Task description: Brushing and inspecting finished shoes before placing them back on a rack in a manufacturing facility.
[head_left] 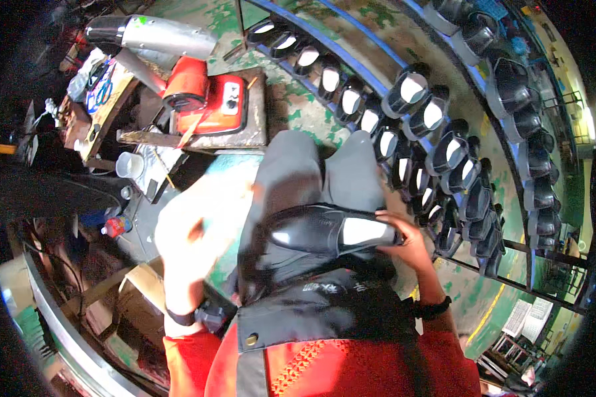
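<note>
A glossy black slip-on shoe point(306, 228) with a white insole lies across my lap, its toe toward the left. My right hand point(410, 243) is closed round the heel end, with the fingers over the rim. To the left of the toe, apart from the shoe, my left hand point(202, 221) is raised in strong light. Glare washes out its fingers, so whether they hold anything does not show. Beneath the shoe is a dark apron point(324, 304) over my grey trousers point(288, 165).
Racks with blue rails point(371, 40) carry rows of similar black shoes point(410, 89) on the right. Ahead on the left, a red machine point(228, 99) sits on a wooden stand near a silver cylinder point(169, 36). A white cup point(130, 165) stands at the left.
</note>
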Tool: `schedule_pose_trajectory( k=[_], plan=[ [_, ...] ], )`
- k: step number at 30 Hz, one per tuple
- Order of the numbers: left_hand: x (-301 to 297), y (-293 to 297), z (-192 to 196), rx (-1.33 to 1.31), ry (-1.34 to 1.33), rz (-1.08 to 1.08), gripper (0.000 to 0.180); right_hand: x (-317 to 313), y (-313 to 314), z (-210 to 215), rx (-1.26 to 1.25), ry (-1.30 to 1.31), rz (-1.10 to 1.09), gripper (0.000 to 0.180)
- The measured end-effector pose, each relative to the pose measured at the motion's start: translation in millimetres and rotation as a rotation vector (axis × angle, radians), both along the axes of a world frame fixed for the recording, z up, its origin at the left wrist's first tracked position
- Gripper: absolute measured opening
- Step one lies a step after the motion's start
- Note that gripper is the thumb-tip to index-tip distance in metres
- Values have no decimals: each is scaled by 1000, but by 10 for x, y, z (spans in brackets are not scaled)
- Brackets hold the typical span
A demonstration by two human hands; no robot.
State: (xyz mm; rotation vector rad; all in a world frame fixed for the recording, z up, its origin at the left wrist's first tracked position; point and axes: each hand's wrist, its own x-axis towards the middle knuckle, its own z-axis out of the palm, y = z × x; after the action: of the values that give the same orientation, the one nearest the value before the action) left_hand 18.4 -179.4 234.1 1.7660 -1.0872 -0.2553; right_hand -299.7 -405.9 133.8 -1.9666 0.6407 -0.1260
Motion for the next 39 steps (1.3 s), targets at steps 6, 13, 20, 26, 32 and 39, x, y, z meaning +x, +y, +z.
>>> schedule_pose_trajectory(
  k=[6,13,20,26,32,39],
  plan=[
    [-42,236,-1248,201,929,-45,51,473,-153,32,540,-111,-289,36],
    [280,-193,-1816,-638,1662,-64,43,1321,-349,101,579,-87,-385,31],
    [839,-540,-1882,-659,1477,65,39,2095,-573,17,703,-138,-322,39],
    [1265,-794,-1885,-722,1424,118,44,2649,-754,12,667,-216,-204,43],
    [1582,-940,-1829,-759,1433,162,47,3093,-819,118,666,-292,-186,43],
    [1709,-1163,-1754,-848,1542,220,45,3393,-930,205,609,-329,-234,42]
  ],
)
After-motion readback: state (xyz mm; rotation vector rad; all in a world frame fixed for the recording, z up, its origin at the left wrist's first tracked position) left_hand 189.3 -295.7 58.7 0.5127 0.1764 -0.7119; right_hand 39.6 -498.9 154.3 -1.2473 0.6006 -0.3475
